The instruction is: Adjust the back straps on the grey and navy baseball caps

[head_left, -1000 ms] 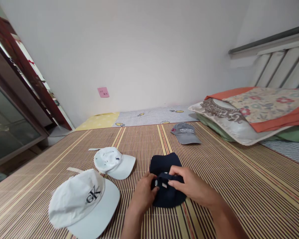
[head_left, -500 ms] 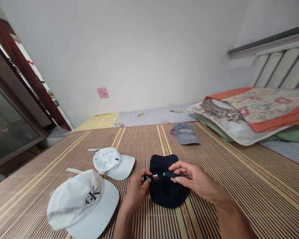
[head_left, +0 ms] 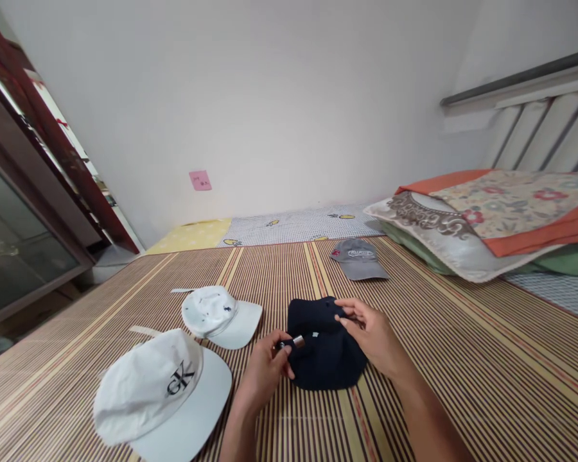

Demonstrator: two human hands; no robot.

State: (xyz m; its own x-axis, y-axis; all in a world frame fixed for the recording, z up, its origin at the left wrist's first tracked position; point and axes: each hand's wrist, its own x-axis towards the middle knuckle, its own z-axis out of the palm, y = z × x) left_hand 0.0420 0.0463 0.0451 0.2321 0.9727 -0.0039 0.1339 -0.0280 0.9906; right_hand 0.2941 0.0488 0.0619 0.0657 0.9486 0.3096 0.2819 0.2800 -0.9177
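Observation:
A dark navy cap [head_left: 330, 359] lies in front of me with its inside facing up. My left hand [head_left: 268, 366] pinches the cap's back strap beside its metal buckle [head_left: 298, 342], at the left edge of the opening. At the cap's upper right is my right hand [head_left: 368, 330], thumb and forefinger slightly apart at the cloth and nothing visible between them; its other fingers are partly hidden. A small pale label [head_left: 315, 334] shows inside the cap. On the left lie a large white cap [head_left: 144, 385] with black letters and a smaller white cap [head_left: 209, 311], their straps loose.
Farther back, a grey cap [head_left: 359, 258] rests on the striped bamboo mat [head_left: 270, 430]. Cushions and folded covers [head_left: 520, 212] are piled at the right, by a radiator [head_left: 549, 128]. A pink note [head_left: 200, 180] is stuck on the wall.
The strap no longer spans between my hands; its buckle end stays in my left hand. My right hand has let go of its side and risen slightly along the cap.

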